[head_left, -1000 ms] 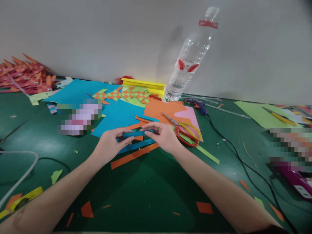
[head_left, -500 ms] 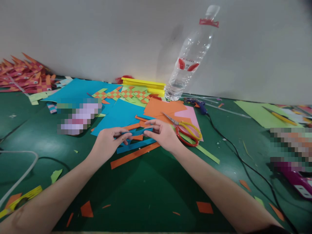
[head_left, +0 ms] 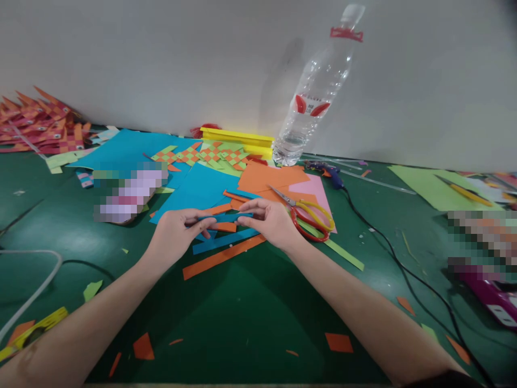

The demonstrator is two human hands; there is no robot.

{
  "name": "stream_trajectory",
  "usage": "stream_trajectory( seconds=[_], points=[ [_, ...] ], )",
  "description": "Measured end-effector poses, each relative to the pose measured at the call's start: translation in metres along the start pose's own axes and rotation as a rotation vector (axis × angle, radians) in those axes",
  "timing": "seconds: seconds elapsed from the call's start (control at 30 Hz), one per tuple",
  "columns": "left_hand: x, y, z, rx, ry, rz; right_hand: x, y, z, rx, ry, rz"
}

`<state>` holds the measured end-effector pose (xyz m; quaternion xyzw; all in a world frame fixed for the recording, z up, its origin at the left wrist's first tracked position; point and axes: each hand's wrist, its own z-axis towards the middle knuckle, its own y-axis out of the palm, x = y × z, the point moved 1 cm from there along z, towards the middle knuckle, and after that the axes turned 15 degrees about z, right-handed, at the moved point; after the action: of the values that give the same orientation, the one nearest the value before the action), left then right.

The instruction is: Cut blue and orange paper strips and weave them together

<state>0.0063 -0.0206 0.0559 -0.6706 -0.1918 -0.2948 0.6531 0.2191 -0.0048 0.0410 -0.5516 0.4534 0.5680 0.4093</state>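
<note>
A narrow blue paper strip is stretched between my two hands above the table. My left hand pinches its left end between thumb and fingers. At the other end my right hand is closed on it the same way. Beneath lie another blue strip and a longer orange strip. Scissors with red and yellow handles rest just right of my right hand, on orange paper and pink paper. Blue sheets spread behind my hands.
A tilted water bottle leans by the wall. Woven paper fish lie on the sheets; red-orange ones are heaped at left. A glue gun trails a black cord. A yellow cutter lies near my left forearm.
My left hand has shifted slightly left along the blue strip, and its fingers have changed their pinch. My right hand has hardly moved.
</note>
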Motion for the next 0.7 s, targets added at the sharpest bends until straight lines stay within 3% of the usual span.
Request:
stream_trajectory(
  seconds=[0.7],
  points=[
    [-0.009,0.0005,0.0007,-0.007,-0.013,-0.094,0.0021,-0.0016,0.0028,0.014,-0.012,0.072]
  ],
)
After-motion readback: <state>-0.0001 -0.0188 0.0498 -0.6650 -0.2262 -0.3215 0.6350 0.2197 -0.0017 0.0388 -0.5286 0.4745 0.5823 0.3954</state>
